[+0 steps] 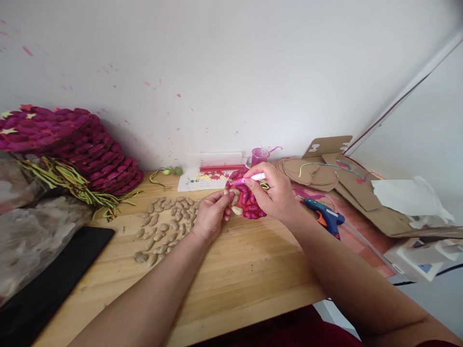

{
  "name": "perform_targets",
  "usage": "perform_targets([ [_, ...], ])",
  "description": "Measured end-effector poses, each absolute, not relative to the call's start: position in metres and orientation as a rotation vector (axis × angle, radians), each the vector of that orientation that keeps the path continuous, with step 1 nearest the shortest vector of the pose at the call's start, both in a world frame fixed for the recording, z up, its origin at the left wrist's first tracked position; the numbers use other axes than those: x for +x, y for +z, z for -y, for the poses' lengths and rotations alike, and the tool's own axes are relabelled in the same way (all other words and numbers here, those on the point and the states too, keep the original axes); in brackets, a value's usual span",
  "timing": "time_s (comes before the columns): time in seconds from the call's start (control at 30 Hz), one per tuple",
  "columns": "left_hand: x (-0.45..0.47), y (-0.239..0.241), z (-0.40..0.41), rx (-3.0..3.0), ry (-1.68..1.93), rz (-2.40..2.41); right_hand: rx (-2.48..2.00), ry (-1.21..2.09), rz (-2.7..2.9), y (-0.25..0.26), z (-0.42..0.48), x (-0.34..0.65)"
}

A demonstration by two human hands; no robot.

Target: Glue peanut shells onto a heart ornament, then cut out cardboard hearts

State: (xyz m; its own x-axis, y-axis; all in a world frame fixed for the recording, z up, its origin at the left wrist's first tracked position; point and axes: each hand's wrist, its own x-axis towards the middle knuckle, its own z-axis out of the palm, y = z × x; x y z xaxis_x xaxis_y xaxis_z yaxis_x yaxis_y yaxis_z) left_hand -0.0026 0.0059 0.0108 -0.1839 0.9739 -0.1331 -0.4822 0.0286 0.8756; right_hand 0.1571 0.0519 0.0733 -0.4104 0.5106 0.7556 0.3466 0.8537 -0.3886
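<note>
My left hand (213,212) grips the left edge of a round peanut-covered craft piece (249,208), its thumb on top. Most of the peanuts on the piece are magenta; a few on its left side (237,210) are still bare tan. In my right hand (273,190) is a white and pink paintbrush or marker (257,177), pinched near its pink end. That tip points left and touches or hovers just over the upper part of the piece; I cannot tell which. Loose unpainted peanuts (174,225) lie left of my left hand.
Finished-looking magenta peanut discs (112,164) are stacked at left, above plastic bags (39,241) and a black flat object (68,274). Behind are paper stars (217,176) and a pink-stained cup (259,155). Cardboard shapes (311,172) and a blue glue gun (323,214) lie right.
</note>
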Motion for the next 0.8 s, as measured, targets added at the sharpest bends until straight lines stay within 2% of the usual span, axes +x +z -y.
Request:
perform_targets([
  [0.8, -0.0026, 0.0121, -0.0048, 0.693, 1.476, -1.038, -0.662, 0.239, 1.976, 0.0733, -0.0568, 0.1593],
])
